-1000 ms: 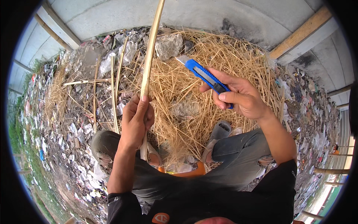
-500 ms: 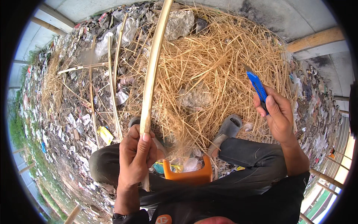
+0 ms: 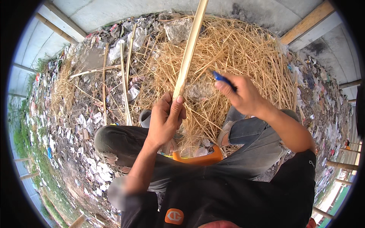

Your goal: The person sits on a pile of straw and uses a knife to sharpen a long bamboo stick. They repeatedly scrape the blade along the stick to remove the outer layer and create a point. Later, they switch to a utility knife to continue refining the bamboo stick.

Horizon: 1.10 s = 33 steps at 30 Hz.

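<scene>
My left hand (image 3: 166, 119) is closed round the lower part of a long, pale bamboo strip (image 3: 189, 51), thumb pressed along its face. The strip rises away from me past the upper edge of the view. In my right hand (image 3: 245, 94) is a blue utility knife (image 3: 224, 80), its short blade pointing up and left toward the strip. A gap stands between the blade and the strip. Below both hands spreads a heap of dry straw-coloured shavings (image 3: 243, 53).
An orange plastic stool (image 3: 201, 157) is between my legs. Several bamboo strips (image 3: 124, 81) lie on littered ground at the left. A pale rock (image 3: 178, 30) sits at the heap's far edge, before a grey wall (image 3: 152, 8). A wooden post (image 3: 307, 22) leans at the far right.
My right hand has moved left with the knife, nearer the strip. My left hand and the strip have shifted up and to the right in the view.
</scene>
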Motion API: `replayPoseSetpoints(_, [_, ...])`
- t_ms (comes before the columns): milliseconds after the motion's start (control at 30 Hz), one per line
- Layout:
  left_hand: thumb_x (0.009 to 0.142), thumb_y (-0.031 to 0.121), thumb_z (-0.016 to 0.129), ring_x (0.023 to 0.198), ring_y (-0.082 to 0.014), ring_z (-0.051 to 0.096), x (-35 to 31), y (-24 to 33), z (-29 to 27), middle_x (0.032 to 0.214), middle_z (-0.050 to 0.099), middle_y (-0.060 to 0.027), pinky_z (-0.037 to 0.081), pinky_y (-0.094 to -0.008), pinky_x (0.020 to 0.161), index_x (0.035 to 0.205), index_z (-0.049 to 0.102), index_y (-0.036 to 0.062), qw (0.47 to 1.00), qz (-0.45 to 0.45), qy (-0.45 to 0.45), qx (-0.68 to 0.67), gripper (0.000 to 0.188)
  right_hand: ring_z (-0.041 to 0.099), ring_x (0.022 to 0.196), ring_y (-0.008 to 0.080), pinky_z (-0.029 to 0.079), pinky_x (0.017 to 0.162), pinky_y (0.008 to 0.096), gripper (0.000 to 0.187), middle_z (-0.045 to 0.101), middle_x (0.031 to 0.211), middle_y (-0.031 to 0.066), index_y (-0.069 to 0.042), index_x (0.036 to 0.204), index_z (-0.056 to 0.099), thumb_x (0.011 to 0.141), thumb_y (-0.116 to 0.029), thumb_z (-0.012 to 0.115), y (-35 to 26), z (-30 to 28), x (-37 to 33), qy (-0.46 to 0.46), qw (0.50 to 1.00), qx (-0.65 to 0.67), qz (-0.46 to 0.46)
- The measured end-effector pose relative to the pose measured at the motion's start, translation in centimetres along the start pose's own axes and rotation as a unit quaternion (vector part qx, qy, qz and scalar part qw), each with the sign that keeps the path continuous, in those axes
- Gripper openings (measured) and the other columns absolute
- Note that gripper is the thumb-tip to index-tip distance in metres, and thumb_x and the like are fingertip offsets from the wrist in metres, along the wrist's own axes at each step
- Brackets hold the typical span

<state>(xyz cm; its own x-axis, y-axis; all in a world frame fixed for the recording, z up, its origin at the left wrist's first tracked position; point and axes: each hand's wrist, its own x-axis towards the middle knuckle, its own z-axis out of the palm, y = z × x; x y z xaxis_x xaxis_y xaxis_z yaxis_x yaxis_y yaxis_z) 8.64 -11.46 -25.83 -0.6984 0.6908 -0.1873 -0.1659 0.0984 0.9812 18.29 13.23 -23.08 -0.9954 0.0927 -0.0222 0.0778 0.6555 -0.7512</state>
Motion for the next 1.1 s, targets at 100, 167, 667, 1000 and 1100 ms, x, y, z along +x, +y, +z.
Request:
replayPoseSetpoints(100, [0.107,0.031,0.053,0.053,-0.0034,0.046,-0.3,-0.8,0.1,0.064,0.056,0.0015,0.037,-0.0216,0.048,0.093,0.053,0.0032,0.999,0.008,-0.004,0.051,0.031,0.054,0.047,0.0223,0.043,0.05,0.0383,0.056,0.054,0.052,0.0099,-0.004,0.072,0.062,0.099,-0.052,0.057,-1.4,2.0,-0.6,-0.029,0.998,-0.044,-0.029])
replayPoseSetpoints(167, [0.107,0.031,0.053,0.055,-0.0045,0.048,-0.5,-0.9,0.3,0.063,0.056,0.0013,0.038,-0.0233,0.05,0.092,0.054,0.0022,0.995,0.018,0.001,0.094,0.032,0.055,0.048,0.0287,0.044,0.053,0.0419,0.054,0.055,0.053,0.0137,-0.001,0.072,0.064,0.098,-0.049,0.06,-2.1,2.5,-0.6,-0.041,0.998,-0.024,-0.041])
replayPoseSetpoints(667, [0.105,0.028,0.056,0.057,-0.0056,0.043,0.0,-3.6,0.9,0.064,0.051,0.001,0.035,-0.0277,0.05,0.103,0.06,-0.0042,0.957,0.07,0.088,0.267,0.032,0.063,0.047,0.0333,0.051,0.047,0.0448,0.074,0.058,0.05,0.0177,0.0,0.065,0.063,0.101,-0.062,0.045,0.2,5.8,2.2,-0.022,0.98,-0.182,-0.071])
replayPoseSetpoints(1000, [0.102,0.021,0.06,0.055,-0.0156,0.043,-9.4,-4.1,-0.1,0.061,0.046,-0.0107,0.038,-0.0368,0.052,0.081,0.05,-0.0006,0.965,0.077,-0.013,0.25,0.032,0.021,0.039,0.0057,0.024,0.035,0.0252,0.074,0.029,0.049,-0.0064,-0.008,0.059,0.046,0.105,-0.061,0.023,12.3,-8.2,7.6,0.194,0.944,-0.176,0.198])
replayPoseSetpoints(1100, [0.101,0.02,0.061,0.063,-0.0046,0.051,-13.5,-6.0,-1.9,0.069,0.057,0.0012,0.041,-0.0241,0.056,0.107,0.061,-0.0057,0.968,0.086,-0.096,0.215,0.026,0.033,0.039,0.0084,0.03,0.036,0.0244,0.065,0.038,0.052,-0.0046,-0.009,0.069,0.058,0.105,-0.057,0.036,13.6,-11.9,6.5,0.349,0.908,-0.144,0.181])
